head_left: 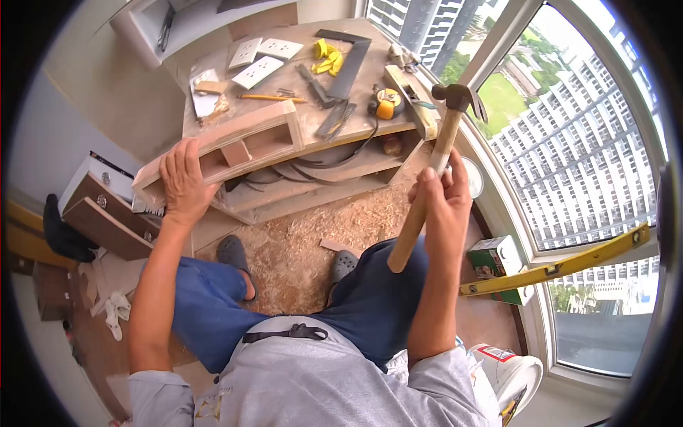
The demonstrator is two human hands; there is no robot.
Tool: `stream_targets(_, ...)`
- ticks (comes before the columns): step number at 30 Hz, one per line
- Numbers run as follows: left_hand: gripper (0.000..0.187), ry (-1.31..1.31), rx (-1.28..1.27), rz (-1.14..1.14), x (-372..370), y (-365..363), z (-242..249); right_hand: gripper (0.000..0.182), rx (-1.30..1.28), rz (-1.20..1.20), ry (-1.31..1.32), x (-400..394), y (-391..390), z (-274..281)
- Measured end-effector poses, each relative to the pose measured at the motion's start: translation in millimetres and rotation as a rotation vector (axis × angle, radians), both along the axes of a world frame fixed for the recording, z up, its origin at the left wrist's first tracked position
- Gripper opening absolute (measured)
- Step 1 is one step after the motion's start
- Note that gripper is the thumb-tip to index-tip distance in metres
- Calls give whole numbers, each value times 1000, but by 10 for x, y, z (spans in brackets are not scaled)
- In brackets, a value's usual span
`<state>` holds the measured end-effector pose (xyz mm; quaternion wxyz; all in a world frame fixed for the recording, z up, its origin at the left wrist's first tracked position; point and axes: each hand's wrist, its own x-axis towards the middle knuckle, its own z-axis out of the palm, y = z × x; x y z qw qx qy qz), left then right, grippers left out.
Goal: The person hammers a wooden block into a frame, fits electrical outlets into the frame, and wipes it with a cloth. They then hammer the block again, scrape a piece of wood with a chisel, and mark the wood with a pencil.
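My left hand (186,183) grips the near left end of a long, narrow wooden box frame (270,122), its fingers over the top edge. The frame has a small divider block inside, and its far end overlaps the bench top in view. In my right hand (442,203) is a claw hammer (447,135), held around the middle of its wooden handle. The dark head points up and away, with the claw to the right. The hammer is raised and apart from the frame.
On the workbench (235,75) lie a carpenter's square (351,64), pencil (274,98), tape measure (386,104), socket plates (257,72) and a wooden plane (413,99). Shavings (299,249) cover the floor. A spirit level (555,269) leans by the window; a white bucket (516,377) stands lower right.
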<state>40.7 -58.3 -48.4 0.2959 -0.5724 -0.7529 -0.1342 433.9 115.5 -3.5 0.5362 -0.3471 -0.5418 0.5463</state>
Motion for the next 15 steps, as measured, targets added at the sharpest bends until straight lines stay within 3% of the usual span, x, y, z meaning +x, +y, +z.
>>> stream_targets(3,106,-23,-32,-20,-63,34,73,55,34,-94,-244,194,653,217)
stream_targets(5,104,-33,-46,-6,-80,30,100,53,230,-240,-671,209,1157,268)
stream_targets(7,106,-92,-68,-13,-96,38,105,50,542,-150,-786,238,1803,67)
stream_targets(8,108,-70,-43,-23,-120,34,45,50,556,-142,-781,177,2005,101)
stream_targets(10,109,-48,-12,-21,-116,5,-44,48,682,32,-1016,12,2315,181)
stream_targets(11,109,-18,13,-33,-120,10,-58,48,698,45,-1009,-118,2471,223)
stream_targets(15,108,20,24,-37,-69,-64,-123,48,766,90,-1383,-753,2931,278)
